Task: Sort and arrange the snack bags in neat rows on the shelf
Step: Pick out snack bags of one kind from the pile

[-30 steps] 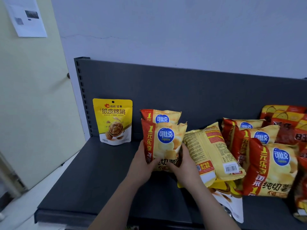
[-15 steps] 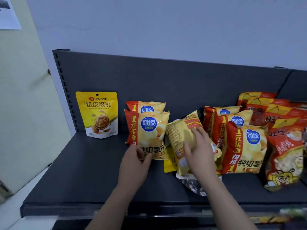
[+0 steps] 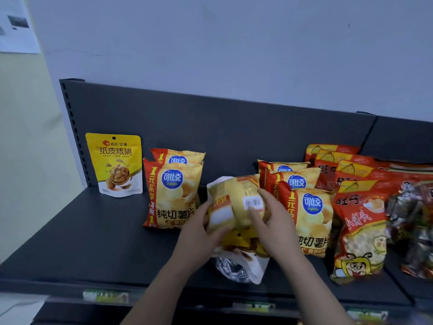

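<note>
Our left hand (image 3: pixel 199 228) and right hand (image 3: pixel 274 221) grip 1 reversed chip bag (image 3: pixel 236 198); 2 chip rows (image 3: pixel 174 191) stand, front-edge pouches (image 3: pixel 243 268) unsorted.

chip bags (image 3: pixel 173 191) read 可比克 copico; the yellow pouch (image 3: pixel 114 164) reads 纸皮核桃.

A: Finish of the shelf (image 3: pixel 82 242)?
B: Matt, smooth, dark grey; metal by the look.
A: And of the chip bags (image 3: pixel 173 191)?
B: Glossy plastic film, lightly creased; same sheen on the walnut pouch (image 3: pixel 117 165); crinkled silver foil on the front pouch (image 3: pixel 230 270); matt paint on the wall (image 3: pixel 234 55).
</note>
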`<state>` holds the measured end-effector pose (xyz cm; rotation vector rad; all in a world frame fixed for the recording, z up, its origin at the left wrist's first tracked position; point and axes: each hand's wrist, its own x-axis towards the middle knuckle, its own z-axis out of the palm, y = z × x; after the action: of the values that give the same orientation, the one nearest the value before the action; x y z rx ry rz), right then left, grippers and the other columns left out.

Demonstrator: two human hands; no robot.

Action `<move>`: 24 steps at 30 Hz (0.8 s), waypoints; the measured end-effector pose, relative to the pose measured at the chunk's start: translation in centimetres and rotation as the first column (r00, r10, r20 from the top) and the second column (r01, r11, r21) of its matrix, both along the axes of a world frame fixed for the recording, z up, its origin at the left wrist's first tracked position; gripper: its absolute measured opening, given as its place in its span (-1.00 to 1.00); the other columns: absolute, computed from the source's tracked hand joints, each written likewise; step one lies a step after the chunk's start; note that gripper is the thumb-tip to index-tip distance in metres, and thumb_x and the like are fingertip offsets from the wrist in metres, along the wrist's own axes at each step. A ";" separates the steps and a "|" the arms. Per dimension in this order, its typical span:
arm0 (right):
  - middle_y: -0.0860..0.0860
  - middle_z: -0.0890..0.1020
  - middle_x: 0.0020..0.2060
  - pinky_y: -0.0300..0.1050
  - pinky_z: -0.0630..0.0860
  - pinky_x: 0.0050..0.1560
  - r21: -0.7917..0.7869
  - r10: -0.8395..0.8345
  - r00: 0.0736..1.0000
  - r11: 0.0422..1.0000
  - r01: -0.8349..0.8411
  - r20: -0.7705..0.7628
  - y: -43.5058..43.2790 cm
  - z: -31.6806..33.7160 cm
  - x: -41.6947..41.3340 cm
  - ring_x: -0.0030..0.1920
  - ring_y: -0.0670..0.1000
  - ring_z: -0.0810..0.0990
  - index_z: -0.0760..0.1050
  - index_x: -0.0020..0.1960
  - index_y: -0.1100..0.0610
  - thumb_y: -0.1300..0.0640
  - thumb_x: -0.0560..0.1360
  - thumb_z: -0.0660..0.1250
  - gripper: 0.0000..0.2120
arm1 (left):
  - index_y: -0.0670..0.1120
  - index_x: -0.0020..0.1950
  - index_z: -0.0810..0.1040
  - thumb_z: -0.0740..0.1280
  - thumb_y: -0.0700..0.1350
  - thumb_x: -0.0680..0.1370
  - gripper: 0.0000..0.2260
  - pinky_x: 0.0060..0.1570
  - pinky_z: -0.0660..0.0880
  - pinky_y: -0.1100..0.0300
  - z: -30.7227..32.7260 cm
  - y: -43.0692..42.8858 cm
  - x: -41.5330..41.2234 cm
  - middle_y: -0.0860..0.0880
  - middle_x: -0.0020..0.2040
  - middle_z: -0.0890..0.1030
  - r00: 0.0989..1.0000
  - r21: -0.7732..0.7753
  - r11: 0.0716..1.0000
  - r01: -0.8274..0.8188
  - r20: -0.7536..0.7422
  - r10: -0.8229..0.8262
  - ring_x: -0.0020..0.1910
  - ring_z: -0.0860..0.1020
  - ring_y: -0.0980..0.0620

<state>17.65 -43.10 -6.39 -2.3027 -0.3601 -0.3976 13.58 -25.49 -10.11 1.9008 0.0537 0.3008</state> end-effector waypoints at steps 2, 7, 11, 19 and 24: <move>-0.14 0.49 0.29 -0.05 0.51 0.21 0.079 0.026 0.999 0.997 -0.028 0.020 -0.9 1.2 -0.4 0.23 -0.10 0.49 0.27 0.46 -0.10 -0.06 0.55 0.29 -0.50 | 0.17 0.40 0.35 0.47 0.01 0.47 -0.45 -0.05 0.50 0.41 1.2 -0.3 -0.5 0.19 0.20 0.53 0.990 -0.012 0.996 -0.087 0.109 0.088 0.12 0.56 0.21; -0.27 0.48 0.13 -0.56 0.42 -0.16 0.297 0.100 0.994 0.949 -0.109 0.045 -1.7 4.0 -1.8 0.02 -0.43 0.47 0.25 0.47 -0.10 -0.03 0.52 0.36 -0.43 | 0.04 0.07 0.56 0.46 0.03 0.46 -0.78 -0.01 0.60 0.10 4.7 -0.9 -1.6 0.10 -0.03 0.65 0.944 -0.052 0.985 -0.165 0.282 0.173 0.00 0.61 0.13; -0.23 0.49 0.13 -0.44 0.50 -0.19 0.383 0.142 0.988 0.911 -0.154 0.062 -0.9 5.2 -2.2 0.03 -0.36 0.50 0.24 0.46 -0.04 -0.11 0.48 0.38 -0.37 | 0.01 0.05 0.54 0.37 0.16 0.47 -0.72 -0.11 0.54 0.31 6.1 -0.2 -2.3 0.02 0.04 0.57 0.933 -0.058 0.982 -0.178 0.306 0.187 0.07 0.57 0.09; 0.01 0.65 -0.16 0.01 0.63 -0.15 0.434 0.246 0.969 0.876 -0.208 -0.032 4.7 3.2 -1.7 -0.17 -0.03 0.65 0.56 -0.03 0.09 -0.16 0.45 0.38 -0.69 | 0.12 0.44 0.31 0.50 0.16 0.35 -0.29 0.07 0.61 0.02 4.4 3.4 -5.5 0.18 0.13 0.64 0.980 -0.132 0.981 -0.144 0.115 0.160 0.11 0.60 0.19; -0.05 0.58 -0.32 -0.27 0.44 -0.36 0.450 0.272 0.958 0.869 -0.205 -0.088 8.3 2.3 -1.7 -0.33 -0.18 0.57 0.53 -0.18 0.14 -0.11 0.49 0.38 -0.69 | 0.22 0.25 0.43 0.50 0.01 0.43 -0.55 -0.17 0.59 0.27 3.6 5.9 -6.4 0.29 -0.01 0.65 0.967 -0.139 0.962 -0.237 0.060 0.247 -0.06 0.61 0.33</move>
<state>15.90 -34.76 -4.12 -1.8057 -0.4275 -0.1572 7.13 -19.55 -6.49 1.7515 0.2502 0.5241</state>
